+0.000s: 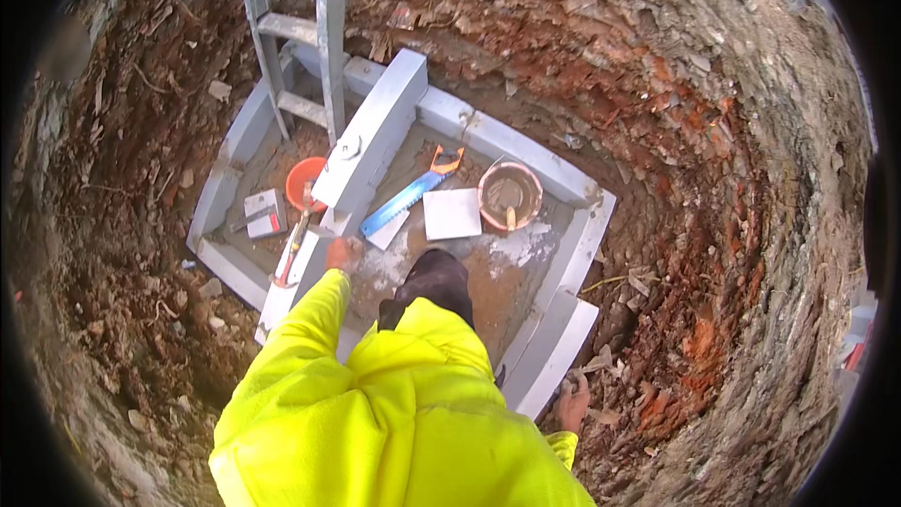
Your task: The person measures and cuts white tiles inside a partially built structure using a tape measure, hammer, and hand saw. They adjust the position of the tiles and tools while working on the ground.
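My left hand [344,253] rests on the grey block wall [361,169] running through the middle of the enclosure; its fingers look bunched but are too small to make out. Beside it on the wall lies a hammer-like tool [292,255] with a long handle. My right hand [571,404] is low at the right, just outside the right-hand block wall [566,347]; its fingers are apart and nothing shows in them. Ahead of me lie a handsaw [410,195] with a blue blade and orange handle, and a pale square block [452,214].
A bucket [533,190] of grey mortar has a wooden-handled tool in it. Left of the middle wall are an orange bucket [298,178] and a pale block [267,207] with a flat tool on it. A metal ladder [330,28] stands behind. Rough earth walls [694,178] surround everything.
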`<state>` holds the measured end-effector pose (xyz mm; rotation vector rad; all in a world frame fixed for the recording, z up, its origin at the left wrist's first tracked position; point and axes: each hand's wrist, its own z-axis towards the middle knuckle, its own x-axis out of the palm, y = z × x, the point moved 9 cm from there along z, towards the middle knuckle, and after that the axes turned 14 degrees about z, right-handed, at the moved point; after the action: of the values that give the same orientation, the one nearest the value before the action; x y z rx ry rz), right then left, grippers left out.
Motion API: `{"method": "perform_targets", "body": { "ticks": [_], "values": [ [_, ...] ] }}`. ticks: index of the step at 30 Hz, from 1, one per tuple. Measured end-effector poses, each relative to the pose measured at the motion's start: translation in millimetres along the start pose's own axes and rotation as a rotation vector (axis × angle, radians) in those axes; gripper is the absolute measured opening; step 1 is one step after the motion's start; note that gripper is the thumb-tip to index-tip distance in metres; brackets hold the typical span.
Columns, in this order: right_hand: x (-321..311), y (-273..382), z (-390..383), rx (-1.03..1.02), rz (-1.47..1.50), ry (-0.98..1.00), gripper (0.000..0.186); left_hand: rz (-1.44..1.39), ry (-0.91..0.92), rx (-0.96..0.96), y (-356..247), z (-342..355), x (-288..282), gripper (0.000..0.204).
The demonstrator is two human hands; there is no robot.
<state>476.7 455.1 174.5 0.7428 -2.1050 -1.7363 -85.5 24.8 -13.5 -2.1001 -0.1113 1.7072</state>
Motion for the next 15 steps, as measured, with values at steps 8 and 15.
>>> {"method": "perform_targets", "body": {
  "ticks": [8,15],
  "values": [
    [0.3,-36.5,-106.7,0.319,-0.598,0.455,0.019,-0.24,0.737,-0.882,104.2,-308.8,26.6,0.028],
    [-20.8,-50.8,-68.4,0.538,-0.497,0.489,0.036,0.148,0.614,-0.722,150.6,-375.9,10.4,0.04]
  ]
}}
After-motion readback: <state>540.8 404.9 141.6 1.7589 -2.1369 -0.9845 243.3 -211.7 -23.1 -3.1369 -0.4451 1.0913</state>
